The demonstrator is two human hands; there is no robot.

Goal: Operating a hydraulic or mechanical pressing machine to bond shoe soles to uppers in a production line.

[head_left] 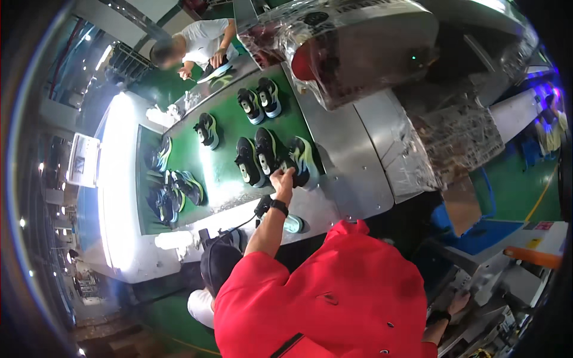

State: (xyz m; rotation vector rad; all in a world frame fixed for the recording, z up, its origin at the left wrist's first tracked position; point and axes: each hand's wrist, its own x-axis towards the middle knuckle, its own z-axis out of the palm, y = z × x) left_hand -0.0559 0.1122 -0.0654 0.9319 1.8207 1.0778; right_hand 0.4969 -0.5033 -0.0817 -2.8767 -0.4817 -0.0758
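My left hand [283, 182], with a dark band on its wrist, reaches forward to the near edge of the green conveyor belt [230, 167]. Its fingers are closed on a black sports shoe [304, 160], which leans over and shows a pale blue and yellow-green sole. Right beside it stand two more black shoes [264, 149]. My right hand [459, 302] is far off at the lower right, at a grey metal machine [490, 280]. Its fingers are too small and dim to make out.
More shoes [250, 105] stand farther along the belt and at its left side, by a bright lit housing [116, 179]. Across the belt a person in white [206, 37] handles a shoe. Someone in a dark cap [219, 267] is close on my left. A plastic-wrapped machine [364, 51] overhangs the right.
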